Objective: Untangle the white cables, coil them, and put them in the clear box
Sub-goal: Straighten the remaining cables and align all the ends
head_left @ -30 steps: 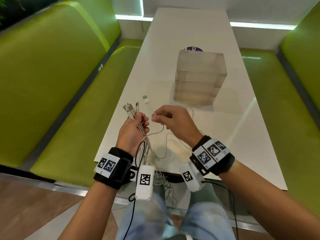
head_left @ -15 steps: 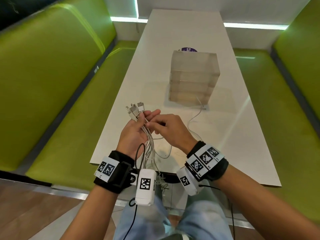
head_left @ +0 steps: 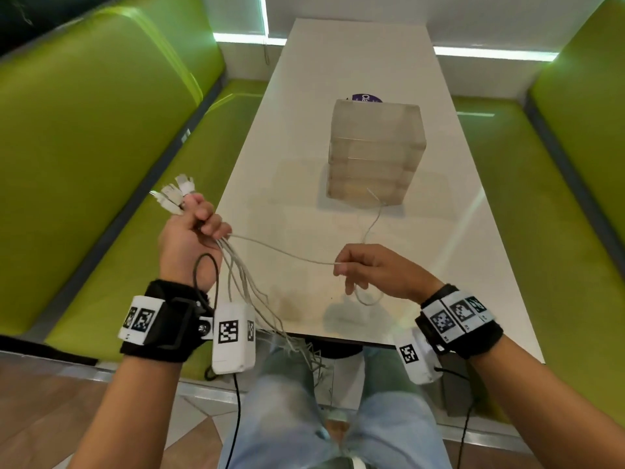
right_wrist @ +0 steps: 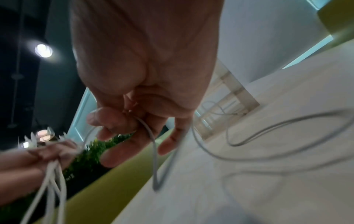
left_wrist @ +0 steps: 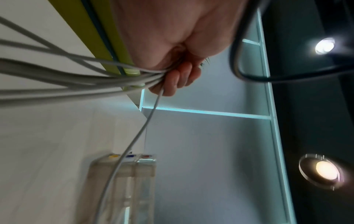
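My left hand [head_left: 189,231] [left_wrist: 178,78] grips a bundle of white cables [head_left: 243,282] [left_wrist: 57,78] near their plug ends [head_left: 174,194], left of the table's near edge. The loose lengths hang down over my lap. One single white cable [head_left: 284,253] [right_wrist: 151,139] stretches from that fist to my right hand [head_left: 368,269] [right_wrist: 122,121], which pinches it between thumb and fingers above the table. Its far part curls on toward the clear box [head_left: 375,150] [left_wrist: 122,189] [right_wrist: 229,97], which stands mid-table beyond both hands.
The long white table [head_left: 439,231] runs away from me between two green bench seats [head_left: 111,147]. A purple round sticker [head_left: 367,98] shows behind the box. My jeans-clad knees [head_left: 287,418] are below the near table edge.
The hands have drawn apart: the left moved left with the bundle, the right moved right, pulling one cable out taut between them.
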A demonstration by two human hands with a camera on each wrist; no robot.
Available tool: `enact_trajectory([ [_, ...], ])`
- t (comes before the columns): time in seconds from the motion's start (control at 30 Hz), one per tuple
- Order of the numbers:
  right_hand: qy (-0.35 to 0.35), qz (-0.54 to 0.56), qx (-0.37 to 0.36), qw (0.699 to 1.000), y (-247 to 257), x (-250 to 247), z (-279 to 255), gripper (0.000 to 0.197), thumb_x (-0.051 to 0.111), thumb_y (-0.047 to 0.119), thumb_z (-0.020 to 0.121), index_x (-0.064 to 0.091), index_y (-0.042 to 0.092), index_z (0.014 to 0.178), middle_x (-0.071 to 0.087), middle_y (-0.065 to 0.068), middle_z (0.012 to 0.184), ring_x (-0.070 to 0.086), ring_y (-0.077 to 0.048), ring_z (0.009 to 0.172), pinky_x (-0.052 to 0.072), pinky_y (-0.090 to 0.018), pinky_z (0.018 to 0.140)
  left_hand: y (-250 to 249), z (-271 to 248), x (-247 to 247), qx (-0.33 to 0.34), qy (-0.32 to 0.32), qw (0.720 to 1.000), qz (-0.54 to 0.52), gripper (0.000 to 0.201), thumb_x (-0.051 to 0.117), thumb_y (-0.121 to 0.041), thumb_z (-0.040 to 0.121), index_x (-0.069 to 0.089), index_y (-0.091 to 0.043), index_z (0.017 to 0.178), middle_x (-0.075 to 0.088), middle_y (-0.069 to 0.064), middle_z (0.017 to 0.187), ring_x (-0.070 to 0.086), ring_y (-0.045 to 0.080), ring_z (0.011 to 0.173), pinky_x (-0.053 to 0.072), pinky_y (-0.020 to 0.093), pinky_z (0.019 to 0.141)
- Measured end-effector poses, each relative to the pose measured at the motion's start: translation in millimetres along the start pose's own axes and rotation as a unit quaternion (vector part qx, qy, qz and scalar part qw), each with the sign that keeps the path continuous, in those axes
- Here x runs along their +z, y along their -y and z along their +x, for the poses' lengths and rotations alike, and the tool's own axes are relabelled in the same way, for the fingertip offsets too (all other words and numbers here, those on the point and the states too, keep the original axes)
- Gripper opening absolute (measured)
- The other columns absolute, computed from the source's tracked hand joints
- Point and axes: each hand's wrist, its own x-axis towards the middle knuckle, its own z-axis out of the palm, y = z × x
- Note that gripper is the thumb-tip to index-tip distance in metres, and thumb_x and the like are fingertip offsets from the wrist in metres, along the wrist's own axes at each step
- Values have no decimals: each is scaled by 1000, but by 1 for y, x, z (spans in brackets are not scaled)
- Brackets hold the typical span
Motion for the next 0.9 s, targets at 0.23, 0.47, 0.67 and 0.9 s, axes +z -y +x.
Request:
enact_trajectory([
  [0.23, -142, 91, -76, 983, 37, 6, -1, 19, 55, 19, 94, 65, 9, 81, 49, 12, 53, 47, -14, 46, 43, -28, 57, 51, -36, 34, -88, 92, 956, 266, 44, 47, -54, 85, 53, -11, 90, 33, -11, 53, 26, 5, 45, 25, 18, 44],
  [0.47, -206, 112, -71, 970, 51, 10, 7, 27, 65, 30, 87, 60, 7, 74, 55, -3, 53, 52, -20, 44, 43, -26, 51, 70, -52, 43, -55, 127, 929, 342, 25, 51, -27, 96, 54, -15, 74, 33, -11, 49, 28, 7, 44, 27, 20, 45],
  [0.67, 91, -66, 37, 993, 24, 5, -11, 22, 54, 29, 95, 62, 9, 91, 62, 2, 60, 67, -20, 65, 50, -34, 73, 34, -19, 17, -25, -49, 995, 87, 28, 45, -24, 100, 47, -16, 73, 27, -12, 47, 22, 3, 38, 22, 17, 37],
  [0.9, 88, -3, -44, 995, 30, 5, -29, 29, 43, 24, 100, 65, 9, 89, 40, 13, 56, 37, -6, 54, 38, -26, 59, 35, -20, 10, -10, -23, 968, 250, 23, 49, -27, 98, 57, -14, 80, 32, -11, 50, 28, 5, 43, 29, 17, 41],
])
